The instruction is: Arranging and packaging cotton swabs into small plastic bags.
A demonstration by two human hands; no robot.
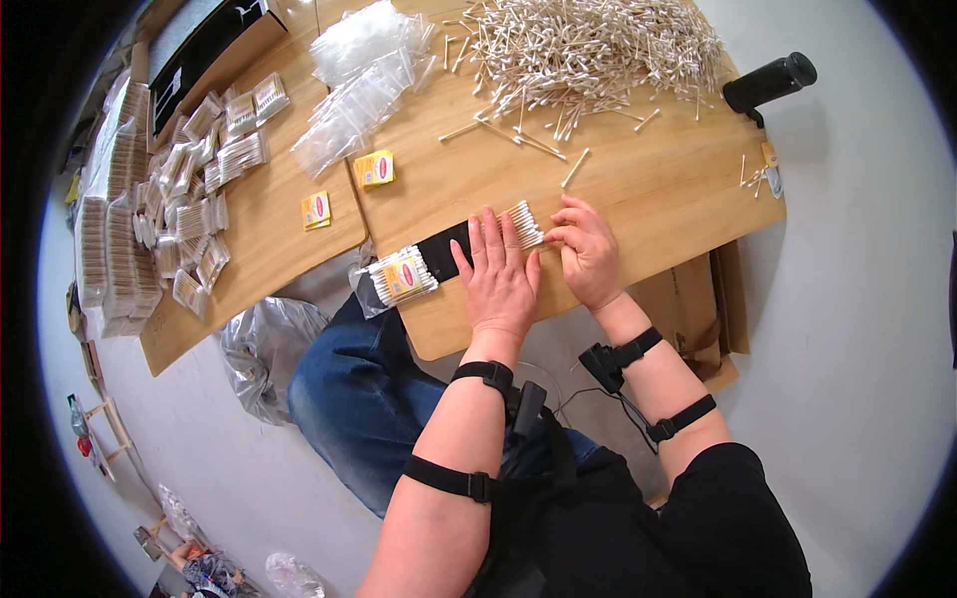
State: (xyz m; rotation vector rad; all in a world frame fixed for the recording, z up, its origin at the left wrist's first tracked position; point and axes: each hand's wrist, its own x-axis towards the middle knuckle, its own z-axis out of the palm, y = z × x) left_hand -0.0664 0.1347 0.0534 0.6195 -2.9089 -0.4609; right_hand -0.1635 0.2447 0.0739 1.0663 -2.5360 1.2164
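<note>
My left hand (498, 284) lies flat with its fingers stretched out, over a black strip (451, 253) and part of a row of cotton swabs (525, 223). The white tips of that row stick out to the right of my fingers. My right hand (588, 254) is curled, with thumb and fingertips closed at the row's right end. What exactly sits between those fingertips is partly hidden. Left of the strip, at the table's near edge, is a clear bag of cotton swabs (404, 277) with a yellow card in it. One loose cotton swab (575, 167) lies beyond my right hand.
A big heap of loose cotton swabs (598, 55) covers the far table. Clear empty bags (359, 100) and two stacks of yellow cards (375, 169) lie left of it. Filled packets (204, 179) pile up far left. A black cylindrical object (770, 82) projects at the right edge.
</note>
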